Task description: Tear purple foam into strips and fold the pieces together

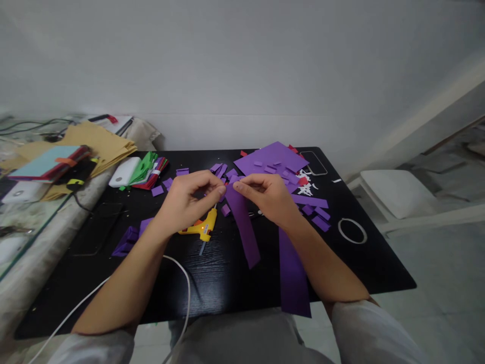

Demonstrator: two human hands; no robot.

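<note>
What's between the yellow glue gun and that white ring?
In the head view, the held purple strip, a wider purple strip and the right forearm come between.

A craft workspace: the black wood-grain counter (220, 290) stands with its far edge along a pale wall (242, 76), above a tiled floor (435, 308), and carries a yellow hot-glue gun (205, 229) and purple paper cuttings (321, 223); tan sheets (94, 144) lie beyond its far-left corner.

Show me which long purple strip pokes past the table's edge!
The strip under the right forearm; its end crosses the near edge. The pinched strip at the right hand stops short.
</note>
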